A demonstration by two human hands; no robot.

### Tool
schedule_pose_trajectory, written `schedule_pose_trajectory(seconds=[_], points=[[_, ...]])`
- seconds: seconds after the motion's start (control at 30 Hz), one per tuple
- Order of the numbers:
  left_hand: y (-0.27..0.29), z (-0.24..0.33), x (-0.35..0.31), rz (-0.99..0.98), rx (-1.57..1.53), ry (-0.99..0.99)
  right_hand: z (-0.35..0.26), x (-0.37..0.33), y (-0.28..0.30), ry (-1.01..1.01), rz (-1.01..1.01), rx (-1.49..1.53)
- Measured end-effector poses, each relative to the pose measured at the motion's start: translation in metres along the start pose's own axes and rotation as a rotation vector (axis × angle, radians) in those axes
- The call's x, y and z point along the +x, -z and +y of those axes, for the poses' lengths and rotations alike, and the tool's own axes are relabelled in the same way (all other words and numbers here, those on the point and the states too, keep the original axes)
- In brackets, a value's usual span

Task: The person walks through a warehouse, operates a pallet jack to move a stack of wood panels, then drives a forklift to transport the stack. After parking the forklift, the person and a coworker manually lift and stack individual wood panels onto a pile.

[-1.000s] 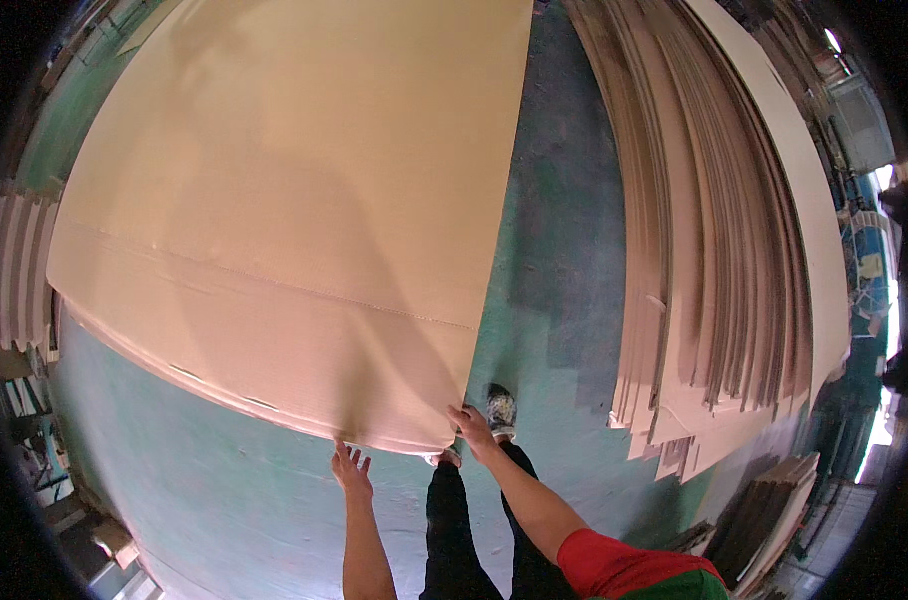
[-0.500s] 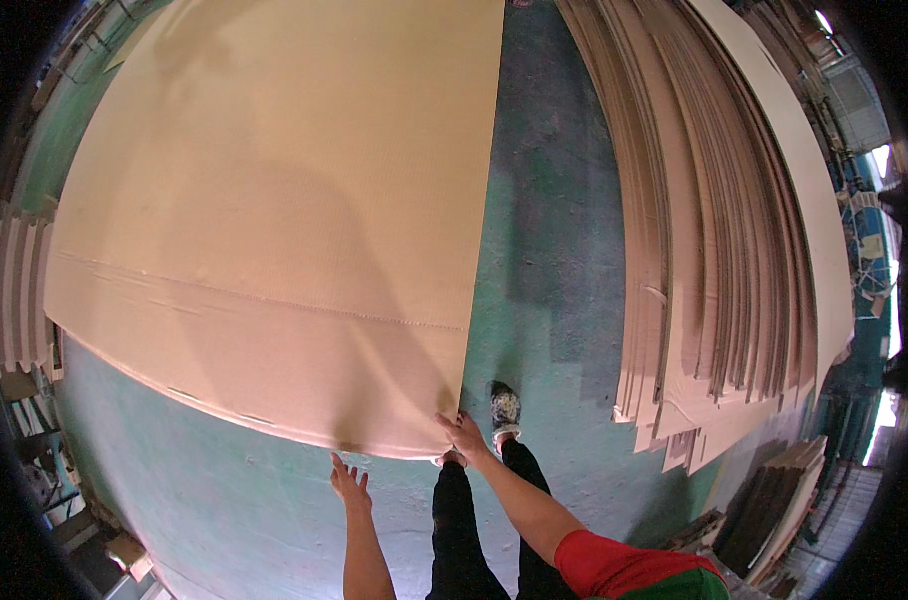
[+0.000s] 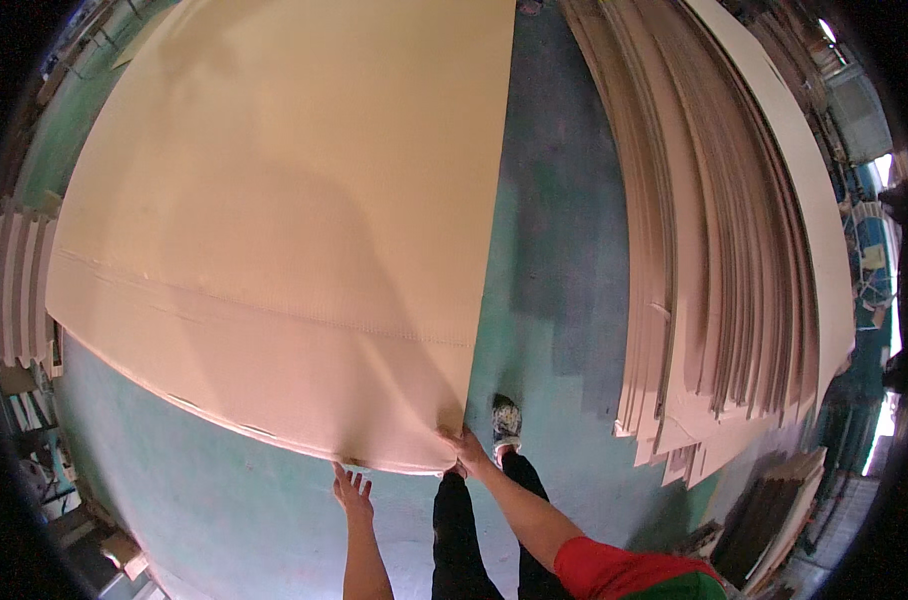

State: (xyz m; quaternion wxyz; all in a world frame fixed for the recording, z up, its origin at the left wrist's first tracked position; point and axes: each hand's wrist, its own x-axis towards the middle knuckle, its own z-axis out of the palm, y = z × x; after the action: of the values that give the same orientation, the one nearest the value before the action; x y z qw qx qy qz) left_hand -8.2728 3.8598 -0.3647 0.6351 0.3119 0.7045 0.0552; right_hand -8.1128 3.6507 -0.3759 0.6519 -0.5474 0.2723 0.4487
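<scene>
A very large tan cardboard sheet spreads out in front of me, with a crease line running across it near its close edge. My right hand is closed on the sheet's near right corner, its fingers lying over the top face. My left hand is at the near edge, left of that corner. Its fingers are apart and their tips reach the edge; whether any of them go under the sheet is hidden.
A tall stack of cardboard sheets leans along the right, its near ends uneven. Another cardboard stack stands at the far left. Between the sheet and the right stack runs a strip of green floor. More boards lie at the lower right.
The sheet's near edge and right corner have come slightly toward me and to the right, my right hand moving with them. The left hand's fingertips now meet the edge.
</scene>
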Motion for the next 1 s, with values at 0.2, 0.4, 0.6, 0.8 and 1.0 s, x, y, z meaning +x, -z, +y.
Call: schedule_pose_trajectory(seconds=[0.2, 0.4, 0.6, 0.8, 1.0], points=[[0.001, 0.000, 0.007, -0.086, -0.093, -0.013, -0.018, -0.004, 0.006, 0.029, -0.027, 0.222], [-0.002, 0.011, 0.005, -0.160, -0.122, -0.032, -0.051, -0.010, 0.008, 0.074, 0.109, 0.065], [-0.038, 0.018, -0.018, -0.232, -0.092, -0.160, -0.033, -0.022, -0.003, 0.156, 0.178, -0.196], [-0.024, 0.032, -0.053, -0.384, -0.322, -0.333, 0.007, -0.055, -0.035, 0.214, -0.059, -0.630], [0.066, -0.004, -0.111, 0.378, 0.343, -0.109, 0.035, -0.075, 0.012, 0.095, -0.253, -0.491]])
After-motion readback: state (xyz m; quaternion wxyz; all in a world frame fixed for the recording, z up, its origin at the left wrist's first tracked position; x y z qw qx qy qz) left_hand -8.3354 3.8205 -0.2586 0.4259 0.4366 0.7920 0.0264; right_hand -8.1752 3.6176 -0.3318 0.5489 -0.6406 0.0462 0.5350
